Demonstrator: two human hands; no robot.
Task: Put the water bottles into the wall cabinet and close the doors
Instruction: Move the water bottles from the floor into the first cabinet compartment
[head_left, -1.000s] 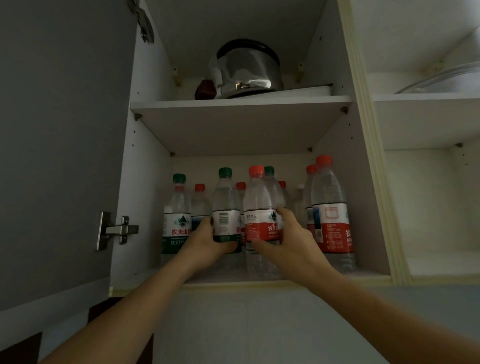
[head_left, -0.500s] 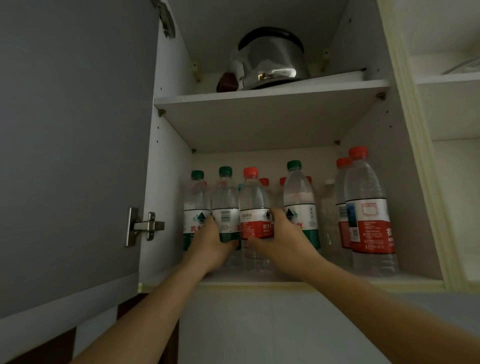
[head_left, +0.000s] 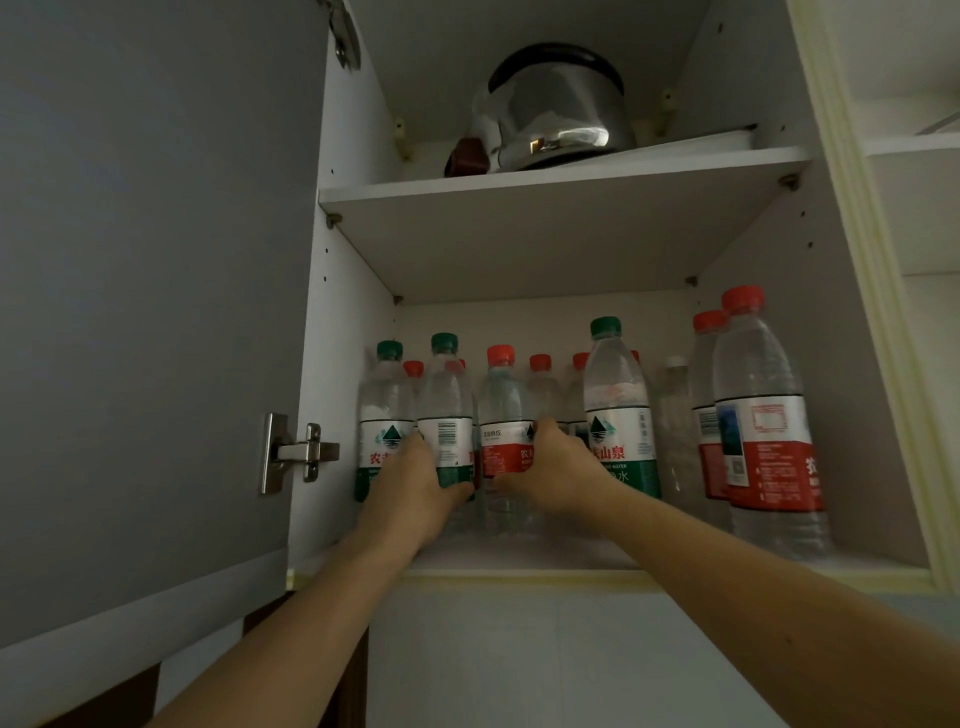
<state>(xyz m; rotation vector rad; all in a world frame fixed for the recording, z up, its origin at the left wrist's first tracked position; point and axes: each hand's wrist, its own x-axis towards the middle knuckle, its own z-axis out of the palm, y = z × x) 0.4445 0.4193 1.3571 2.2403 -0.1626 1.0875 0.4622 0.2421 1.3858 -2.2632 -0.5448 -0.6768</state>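
The wall cabinet's lower shelf (head_left: 519, 564) holds several water bottles with green or red caps. My left hand (head_left: 415, 488) grips a green-capped bottle (head_left: 447, 405) near the left wall. My right hand (head_left: 556, 473) grips a red-capped bottle (head_left: 501, 410) right beside it. Both bottles stand upright on the shelf. Another green-capped bottle (head_left: 618, 405) stands to the right of my right hand, and a tall red-capped bottle (head_left: 763, 415) stands at the front right. The left cabinet door (head_left: 145, 312) is swung open.
A steel kettle (head_left: 556, 114) and a small dark object (head_left: 467, 156) sit on the upper shelf (head_left: 561, 176). A door hinge (head_left: 296, 452) juts out at the left. A second open compartment (head_left: 924, 208) lies to the right. White wall is below the cabinet.
Both hands have slid their two bottles leftward on the shelf, close to the leftmost green-capped bottle. A gap has opened toward the green-capped bottle on the right. My view has shifted left.
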